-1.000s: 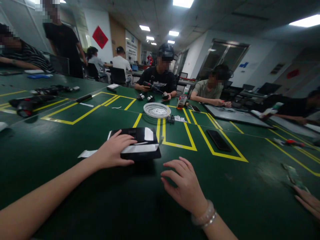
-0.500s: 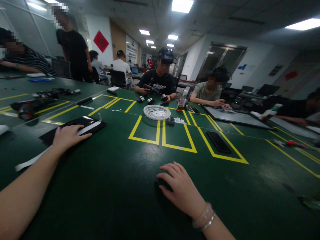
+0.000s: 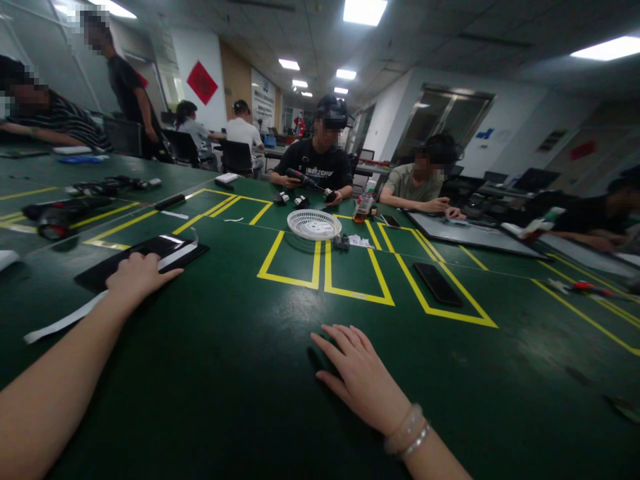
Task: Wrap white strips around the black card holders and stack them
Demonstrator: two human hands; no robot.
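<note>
My left hand (image 3: pixel 136 279) lies palm down on a flat black pouch-like item (image 3: pixel 97 271), its thumb stretched out to the right and its fingertips partly out of sight. A long white strip (image 3: pixel 65 320) comes out from under the wrist; another white strip (image 3: pixel 180 255) runs across the item, its far end curling up. With fingers spread, my right hand (image 3: pixel 357 370) rests on or just over the green table (image 3: pixel 240 400), holding nothing. Two bracelets circle the right wrist. Beyond it a black phone (image 3: pixel 437 283) lies inside a yellow tape outline.
A round white slotted basket (image 3: pixel 314 225) stands mid-table beside a small dark part (image 3: pixel 342 242). Behind it, a co-worker (image 3: pixel 320 157) holds a power tool (image 3: pixel 300 177). A bottle (image 3: pixel 363 207) stands near another seated person (image 3: pixel 420 173). Black gear (image 3: pixel 60 217) lies at left.
My left hand's fingers are drawn in more, and the black item has slid slightly left. My right hand has barely moved. The standing person at the back left has shifted left.
</note>
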